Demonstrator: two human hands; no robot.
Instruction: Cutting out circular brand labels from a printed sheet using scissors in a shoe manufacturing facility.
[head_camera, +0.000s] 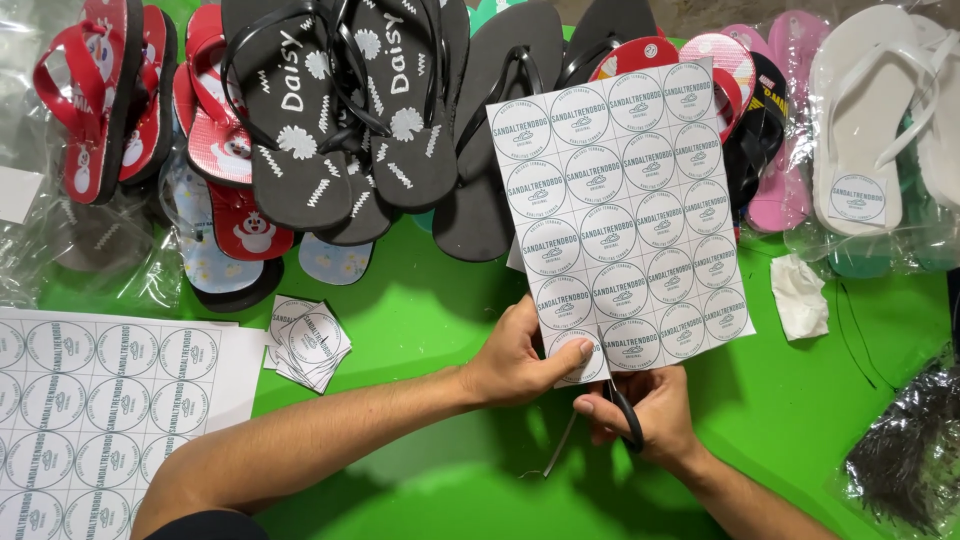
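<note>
A left hand pinches the lower edge of a sticker sheet while the right hand grips black scissors over a green table

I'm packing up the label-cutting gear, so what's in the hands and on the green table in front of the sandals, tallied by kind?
Held sheet of labels, in the left hand: 1
Scissors, in the right hand: 1
Flat sheet of labels, at left: 1 showing
Pile of cut labels: 1
Crumpled tissue: 1
Total: 5
</note>
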